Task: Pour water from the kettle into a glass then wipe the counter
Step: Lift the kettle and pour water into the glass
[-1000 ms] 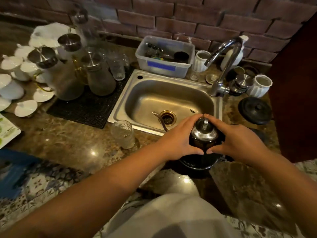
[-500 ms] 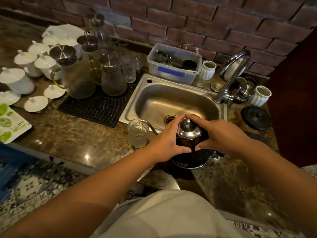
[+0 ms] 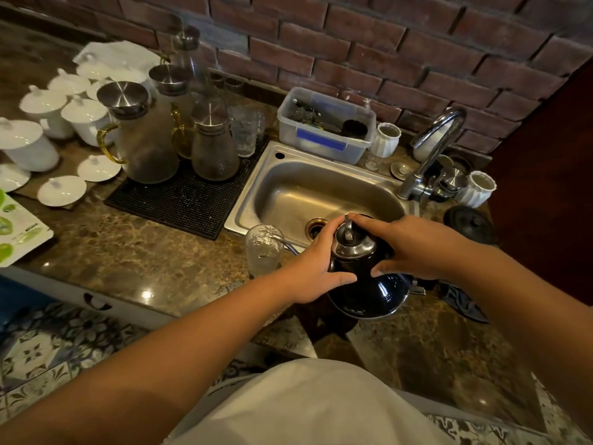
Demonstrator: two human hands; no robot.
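A black kettle (image 3: pixel 369 290) with a steel lid (image 3: pixel 351 240) is tilted to the left over the brown stone counter (image 3: pixel 134 252), in front of the sink. Its thin gooseneck spout (image 3: pixel 285 244) reaches over the rim of a clear textured glass (image 3: pixel 263 248) standing on the counter by the sink's front left corner. My left hand (image 3: pixel 313 268) grips the kettle's left side. My right hand (image 3: pixel 414 248) grips its right side, fingertips at the lid. A little water shows in the glass. A dark blue cloth (image 3: pixel 462 300) lies on the counter to the right of the kettle.
A steel sink (image 3: pixel 250 200) with a tap (image 3: pixel 433 149) lies behind the kettle. Glass jugs (image 3: pixel 150 149) stand on a black mat (image 3: pixel 183 200) at the left, with white lidded cups (image 3: pixel 29 146) beyond. A plastic tub (image 3: pixel 324 126) and a black lid (image 3: pixel 470 223) sit near the brick wall.
The kettle has tipped to the left between both hands, and its spout has come over the glass. The camera view has shifted, so everything sits further right in the frame.
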